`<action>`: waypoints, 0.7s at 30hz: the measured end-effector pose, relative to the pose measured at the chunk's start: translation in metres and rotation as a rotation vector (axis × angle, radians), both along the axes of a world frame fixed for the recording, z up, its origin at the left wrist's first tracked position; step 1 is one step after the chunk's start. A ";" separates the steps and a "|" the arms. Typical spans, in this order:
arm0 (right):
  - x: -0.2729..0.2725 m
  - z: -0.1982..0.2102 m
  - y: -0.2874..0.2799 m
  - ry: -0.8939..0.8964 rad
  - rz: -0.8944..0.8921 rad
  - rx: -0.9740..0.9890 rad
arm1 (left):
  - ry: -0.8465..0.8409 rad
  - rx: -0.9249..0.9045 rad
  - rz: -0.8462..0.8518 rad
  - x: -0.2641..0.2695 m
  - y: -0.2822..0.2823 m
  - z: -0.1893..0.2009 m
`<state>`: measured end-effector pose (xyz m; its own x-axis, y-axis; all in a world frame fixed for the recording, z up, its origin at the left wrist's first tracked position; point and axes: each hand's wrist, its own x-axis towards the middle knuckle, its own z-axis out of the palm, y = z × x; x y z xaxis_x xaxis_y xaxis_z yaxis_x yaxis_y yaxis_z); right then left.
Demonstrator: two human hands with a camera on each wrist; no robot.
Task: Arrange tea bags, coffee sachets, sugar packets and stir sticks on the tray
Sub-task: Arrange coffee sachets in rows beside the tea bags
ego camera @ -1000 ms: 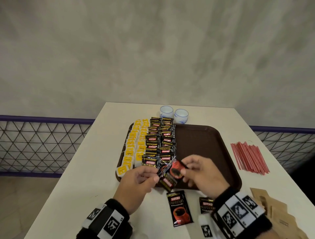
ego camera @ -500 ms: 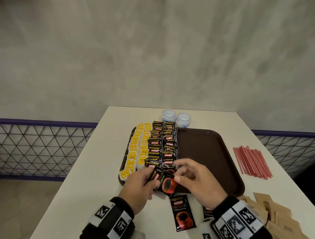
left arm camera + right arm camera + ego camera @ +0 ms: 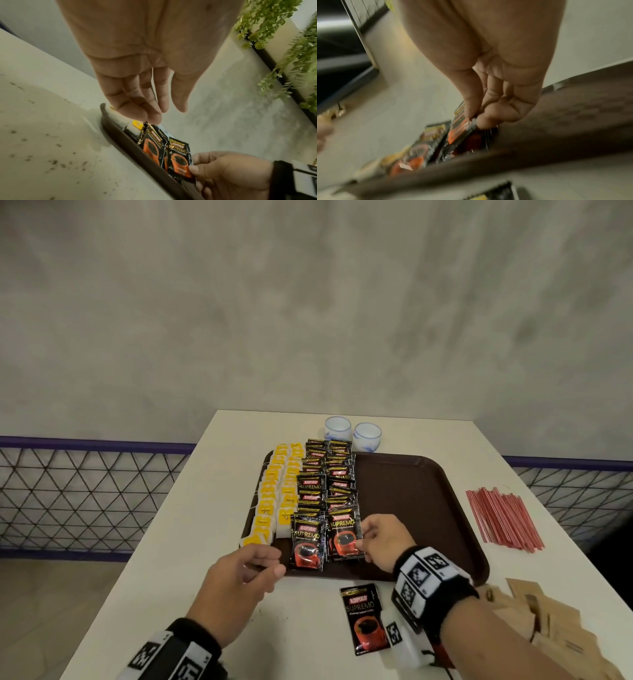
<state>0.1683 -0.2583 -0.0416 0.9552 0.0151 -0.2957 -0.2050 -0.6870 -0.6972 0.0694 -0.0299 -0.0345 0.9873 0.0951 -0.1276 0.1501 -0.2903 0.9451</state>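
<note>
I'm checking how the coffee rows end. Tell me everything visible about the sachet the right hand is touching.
The coffee sachet is a glossy black foil-looking packet printed KOPIKO SUPREMO above a red cup of dark coffee. It lies face up at the near end of the right-hand coffee row on the brown tray, overlapping the sachets behind it, beside its neighbour. The right hand pinches its right edge between thumb and fingers.

1.0 s ago both hands held one coffee sachet in the air over the tray's near edge. Now the front sachet of the right column (image 3: 345,534) lies flat on the tray (image 3: 411,494), the right hand (image 3: 383,541) pinching its near right corner. The left hand (image 3: 236,580) has let go and hovers just left of the front sachet of the left column (image 3: 307,542), fingers loosely bent, empty. Head view has tilted down slightly.
</note>
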 end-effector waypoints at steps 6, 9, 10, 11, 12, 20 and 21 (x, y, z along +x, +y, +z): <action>0.000 -0.005 0.017 -0.024 -0.042 -0.184 | -0.011 0.022 0.040 -0.007 0.013 -0.005; -0.006 -0.001 0.012 -0.023 -0.044 -0.205 | -0.028 0.031 0.051 -0.009 0.016 -0.006; -0.009 0.003 0.007 -0.024 -0.036 -0.200 | -0.028 0.039 0.050 -0.009 0.016 -0.006; -0.014 0.008 0.001 -0.036 -0.026 -0.191 | -0.026 0.050 0.044 -0.008 0.015 -0.007; -0.020 0.014 -0.007 -0.050 -0.019 -0.179 | -0.024 0.059 0.032 -0.008 0.013 -0.006; -0.096 0.061 -0.101 -0.110 -0.093 -0.157 | -0.126 0.190 -0.134 0.007 -0.041 0.002; -0.105 0.062 -0.109 -0.118 -0.143 -0.192 | -0.113 0.212 -0.161 0.008 -0.049 0.001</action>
<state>0.0632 -0.3674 0.0206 0.9714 -0.1686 -0.1670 -0.2351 -0.7785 -0.5819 0.0778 -0.0793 -0.0333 0.9986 -0.0516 -0.0100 -0.0168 -0.4947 0.8689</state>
